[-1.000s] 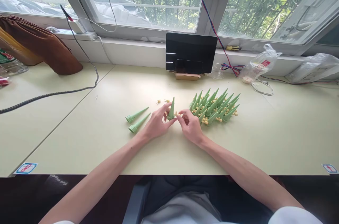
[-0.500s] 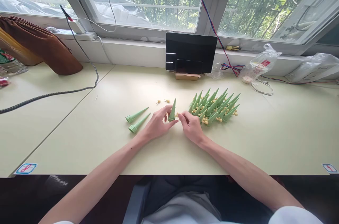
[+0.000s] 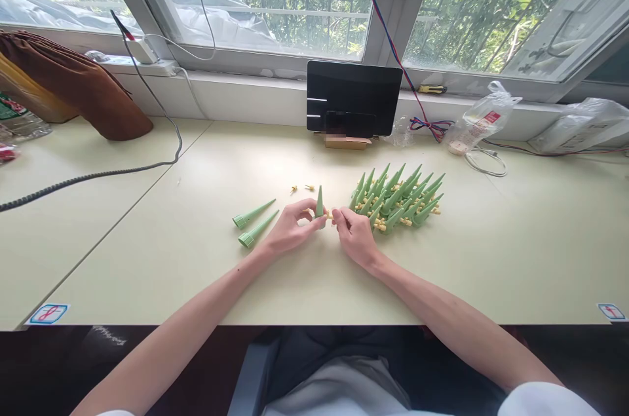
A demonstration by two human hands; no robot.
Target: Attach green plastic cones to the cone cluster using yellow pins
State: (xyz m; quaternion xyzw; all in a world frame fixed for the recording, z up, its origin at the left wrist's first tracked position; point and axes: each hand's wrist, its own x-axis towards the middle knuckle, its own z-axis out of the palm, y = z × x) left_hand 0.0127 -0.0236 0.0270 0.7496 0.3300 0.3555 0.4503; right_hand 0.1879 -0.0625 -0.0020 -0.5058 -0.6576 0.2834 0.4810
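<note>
My left hand (image 3: 291, 227) grips a green plastic watering spike (image 3: 320, 201) with its tip pointing up; the fingers cover much of its lower part. My right hand (image 3: 354, 232) pinches a small yellow valve (image 3: 329, 215) at the right side of that spike, and the fingers hide most of it. Left of my left hand lie two loose green spikes, an upper one (image 3: 254, 213) and a lower one (image 3: 258, 229). Two more small yellow valves, one on the left (image 3: 293, 189) and one on the right (image 3: 309, 187), rest behind the hands.
Beside my right hand stands a dense cluster of green spikes (image 3: 400, 193) with yellow valves. A black tablet (image 3: 354, 95) leans on a stand at the back. Cables, a plastic bag (image 3: 484, 118) and a brown pouch (image 3: 105, 98) lie around the table (image 3: 162, 259).
The held spike has shifted slightly left and stands more upright, with the left fingers closed further around it. The right hand has barely moved.
</note>
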